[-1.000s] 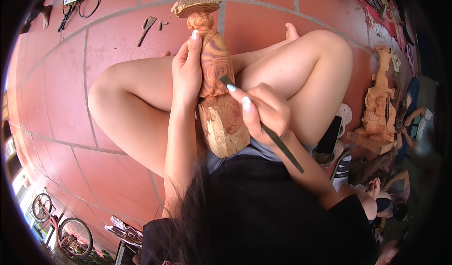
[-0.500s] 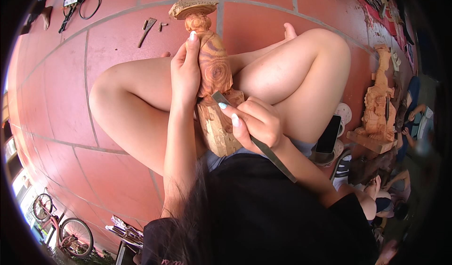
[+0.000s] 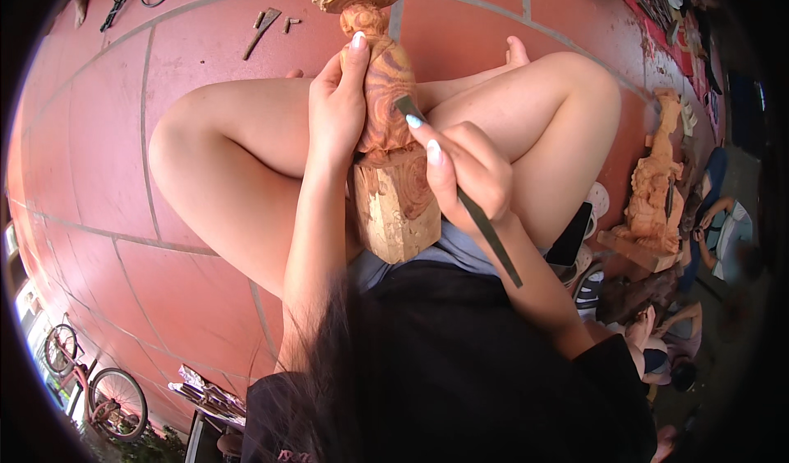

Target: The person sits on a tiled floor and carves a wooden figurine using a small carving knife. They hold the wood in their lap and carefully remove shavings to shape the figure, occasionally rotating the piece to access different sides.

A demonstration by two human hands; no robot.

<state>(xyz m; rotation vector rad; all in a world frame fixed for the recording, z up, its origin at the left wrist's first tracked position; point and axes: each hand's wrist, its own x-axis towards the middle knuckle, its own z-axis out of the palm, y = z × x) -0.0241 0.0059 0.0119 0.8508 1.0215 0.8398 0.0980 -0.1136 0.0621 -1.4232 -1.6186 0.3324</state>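
Between my crossed legs stands a carved wooden figure (image 3: 388, 76), with swirling reddish grain, a flared rough top and a thick, pale, uncarved block at its near end. My left hand (image 3: 339, 109) is wrapped around the figure's left side, its thumb lying along the carved body near the neck. In my right hand (image 3: 472, 171) is a flat dark metal chisel (image 3: 485, 231), pinched between thumb and fingers. The chisel's front end meets or hovers just over the right side of the carved body; contact is hard to tell. Its back end reaches past my wrist.
On the red tiles ahead lie a small flat tool (image 3: 261, 34) and short pieces. A larger wood carving (image 3: 656, 196) stands at the right, near a dark phone (image 3: 569, 237) and sandals (image 3: 588, 289). Other people sit far right. A bicycle (image 3: 115, 404) is at lower left.
My right hand and the chisel have moved up and away from me, from the carving's lower block to its rounded body. The carving and my left hand appear slightly shifted in view.
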